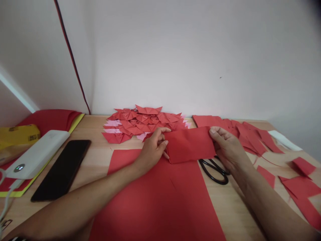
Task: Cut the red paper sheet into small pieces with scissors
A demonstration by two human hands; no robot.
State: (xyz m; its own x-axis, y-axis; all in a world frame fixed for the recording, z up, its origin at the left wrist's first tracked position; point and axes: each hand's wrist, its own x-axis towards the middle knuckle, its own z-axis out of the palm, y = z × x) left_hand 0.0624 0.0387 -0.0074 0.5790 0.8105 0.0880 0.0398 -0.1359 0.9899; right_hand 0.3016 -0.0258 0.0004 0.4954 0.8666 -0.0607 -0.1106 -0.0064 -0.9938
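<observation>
A small rectangular piece of red paper (189, 144) is held up between my two hands, above a large red sheet (160, 201) on the table. My left hand (155, 147) has its fingers bent at the paper's left edge, thumb and fingertips closed on it. At the upper right corner, my right hand (225, 144) pinches the paper between thumb and fingers. Black-handled scissors (215, 171) lie under and beside my right hand, their blades hidden. Behind the paper is a pile of folded red and pink paper shapes (140, 122).
Left on the wooden table (97, 160) are a black phone (62, 169), a white power bank (37, 154) with a cable, a yellow packet (18, 137) and stacked red and yellow paper. Cut red paper pieces (250, 137) spread along the right. A pale wall (175, 57) stands behind.
</observation>
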